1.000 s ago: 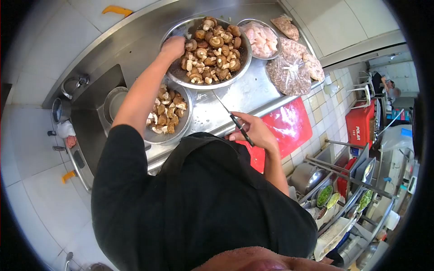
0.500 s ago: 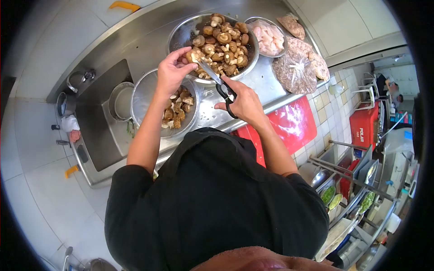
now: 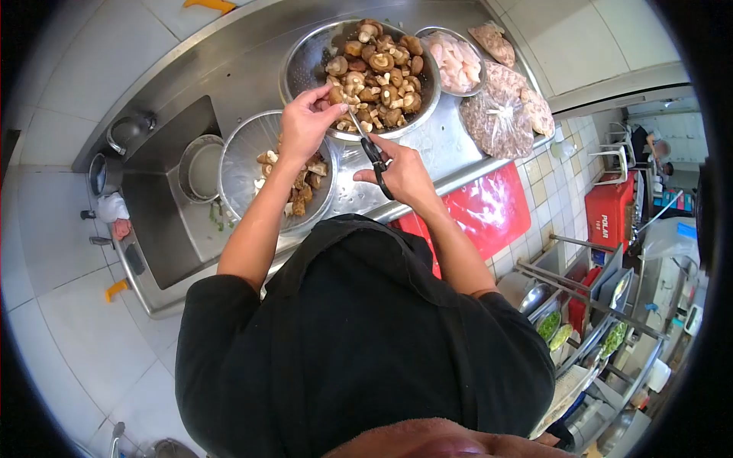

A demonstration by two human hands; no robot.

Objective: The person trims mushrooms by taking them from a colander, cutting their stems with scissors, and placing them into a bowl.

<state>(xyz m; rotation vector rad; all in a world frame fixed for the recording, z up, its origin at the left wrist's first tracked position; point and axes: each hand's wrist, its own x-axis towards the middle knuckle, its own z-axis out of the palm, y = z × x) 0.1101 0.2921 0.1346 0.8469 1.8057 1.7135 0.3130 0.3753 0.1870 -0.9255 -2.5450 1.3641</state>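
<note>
Pinching mushroom (image 3: 336,95) in left hand (image 3: 304,128), scissors (image 3: 372,153) in right hand (image 3: 406,175)

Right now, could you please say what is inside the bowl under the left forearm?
Mushroom pieces show; the left forearm hides part of the bowl, and anything beneath the pieces cannot be seen.

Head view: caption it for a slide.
Left hand holding a mushroom, right hand holding scissors, by a colander of mushrooms.
</note>
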